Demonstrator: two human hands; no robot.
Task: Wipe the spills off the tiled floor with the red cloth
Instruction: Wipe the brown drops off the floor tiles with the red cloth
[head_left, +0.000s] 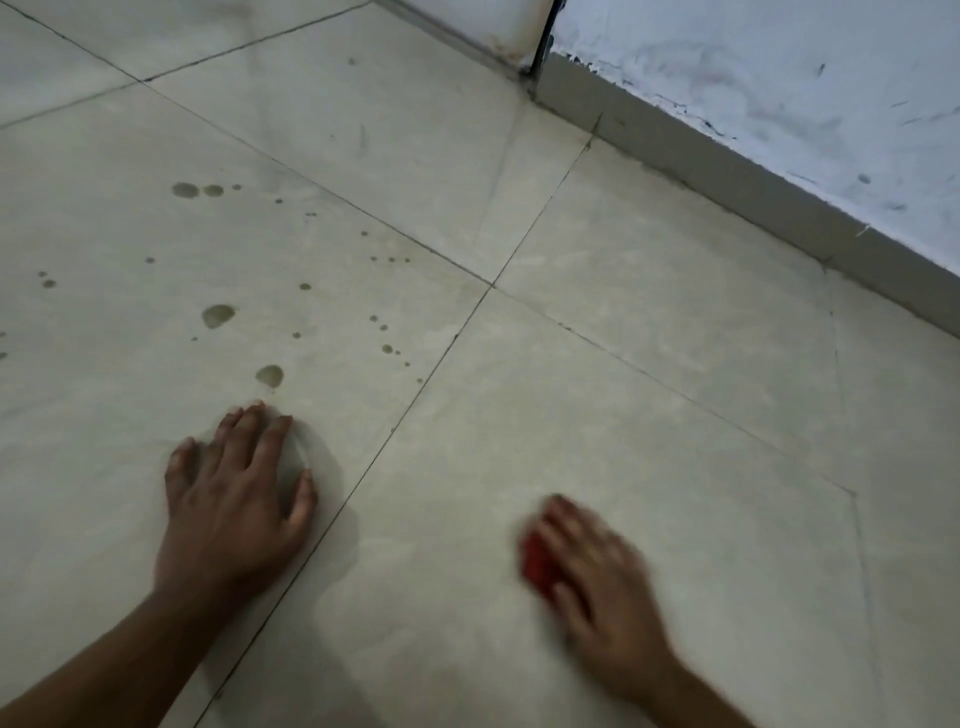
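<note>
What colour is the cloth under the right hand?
Red; the small cloth shows, motion-blurred, beneath the right hand in the head view.

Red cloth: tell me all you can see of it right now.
Only a small bright red cloth patch shows, bunched under the right hand, peeking out beside the thumb. The hand covers the rest and is motion-blurred, so texture and size are unclear. It sits on the pale tiled floor, on the tile right of the dark spill drops, touching none of them.

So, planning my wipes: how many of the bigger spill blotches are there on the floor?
4, all on the tile beyond the left hand: two far, one midway, one near the fingertips. Small droplets surround them.
</note>
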